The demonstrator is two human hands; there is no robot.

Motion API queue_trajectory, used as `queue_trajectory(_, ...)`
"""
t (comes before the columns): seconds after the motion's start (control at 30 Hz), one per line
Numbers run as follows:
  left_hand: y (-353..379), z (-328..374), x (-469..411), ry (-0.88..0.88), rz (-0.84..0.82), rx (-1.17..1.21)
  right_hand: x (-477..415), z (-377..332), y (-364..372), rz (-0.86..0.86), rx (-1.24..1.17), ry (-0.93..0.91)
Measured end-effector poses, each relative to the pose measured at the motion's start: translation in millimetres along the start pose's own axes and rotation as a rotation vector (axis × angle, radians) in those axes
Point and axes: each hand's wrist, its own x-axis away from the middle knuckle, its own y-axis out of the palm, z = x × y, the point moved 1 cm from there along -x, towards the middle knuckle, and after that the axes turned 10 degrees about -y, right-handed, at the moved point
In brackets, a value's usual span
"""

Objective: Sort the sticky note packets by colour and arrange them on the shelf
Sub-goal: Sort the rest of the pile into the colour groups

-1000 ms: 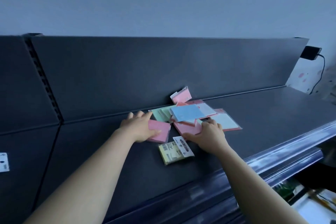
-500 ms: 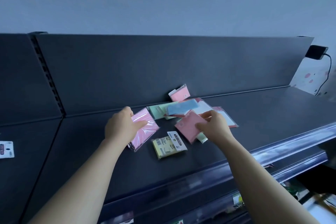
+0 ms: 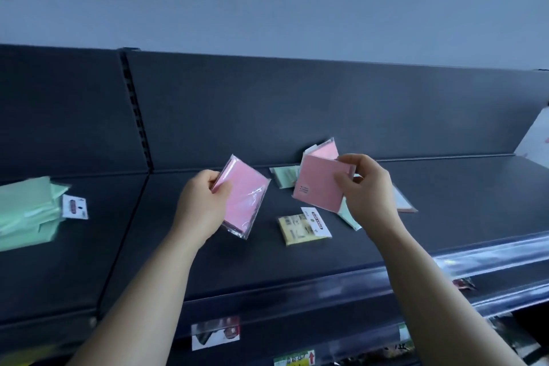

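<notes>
Glossy, crinkled clear plastic film wraps the left pink packet [image 3: 242, 197], catching the light. The right pink packet [image 3: 318, 187] shows a smooth, matt paper face. The yellow packet [image 3: 297, 229] carries a white paper label. The dark shelf [image 3: 445, 202] looks matt, its near edge strip [image 3: 490, 255] glossy clear plastic.

It was a shop aisle: a dark metal display shelf [image 3: 439, 205], a slotted upright [image 3: 138, 122] at 10 o'clock, a clear ticket rail [image 3: 481, 260] at 4 o'clock, and probably price labels [image 3: 215, 333] at 6 o'clock.
</notes>
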Motion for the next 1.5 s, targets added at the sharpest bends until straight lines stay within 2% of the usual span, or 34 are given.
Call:
queue_trajectory(0.3,-118.4,-44.3,6.7,-0.189,0.164,0.345,23.5,-81.0,119.3,-0.185,-0.15,-0.114)
queue_trajectory(0.5,-226.6,-85.9,12.1,-0.269,0.222,0.436,60.1,-155.7,210.5,-0.285,-0.273,-0.144)
queue_trajectory(0.77,-392.0,-154.2,20.8,-0.251,0.379,0.362,124.9,-259.8,340.0,-0.383,-0.366,-0.169)
queue_trajectory(1.03,-514.7,-200.3,14.8,-0.22,0.554,0.169,165.6,-331.1,436.7,-0.465,-0.381,-0.195)
queue_trajectory(1.37,-612.5,-238.7,-43.7,-0.222,0.791,-0.034,156.5,-379.4,532.4,-0.546,-0.395,-0.238)
queue_trajectory(1.5,-636.4,-252.8,-77.6,-0.236,0.807,-0.117,153.4,-393.7,565.2,-0.577,-0.402,-0.25)
